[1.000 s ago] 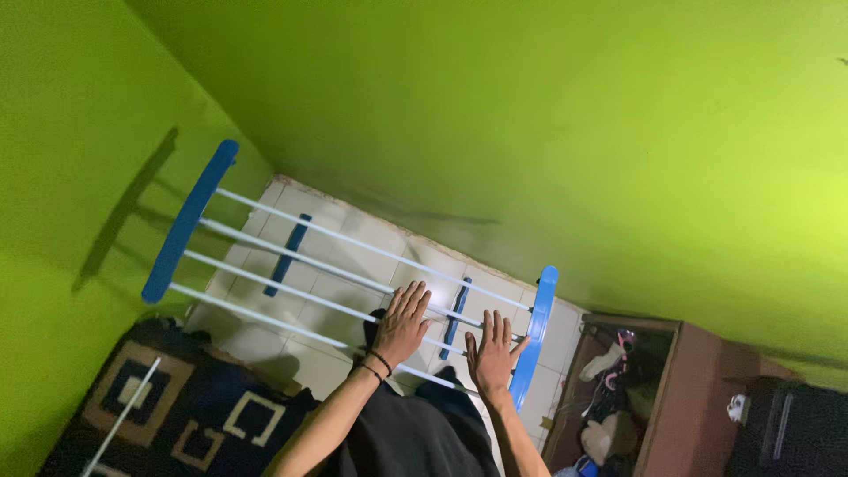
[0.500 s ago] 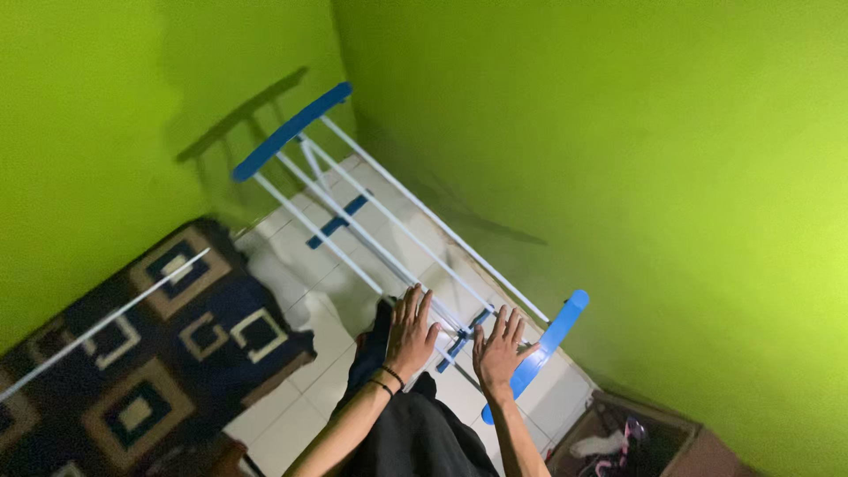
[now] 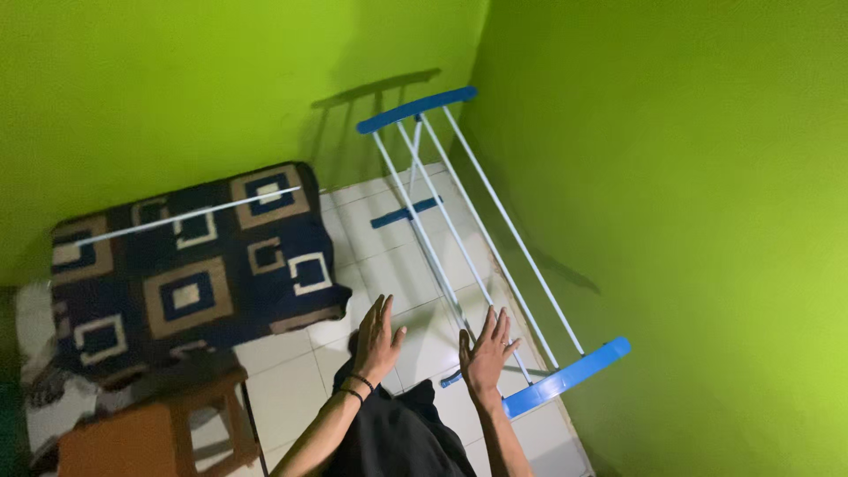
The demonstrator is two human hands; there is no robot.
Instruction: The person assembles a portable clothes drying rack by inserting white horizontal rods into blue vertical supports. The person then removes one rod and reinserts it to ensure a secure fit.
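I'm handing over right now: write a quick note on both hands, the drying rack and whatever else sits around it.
Left hand: open, fingers spread, holding nothing, over the tiled floor.
Right hand: open, empty, over the near end of the drying rack, by its white rails.
Rack: blue end bars, standing along the green wall, nothing hung on it.
Dark garment lies below the hands.
Patterned blanket and wooden stool are at the left.
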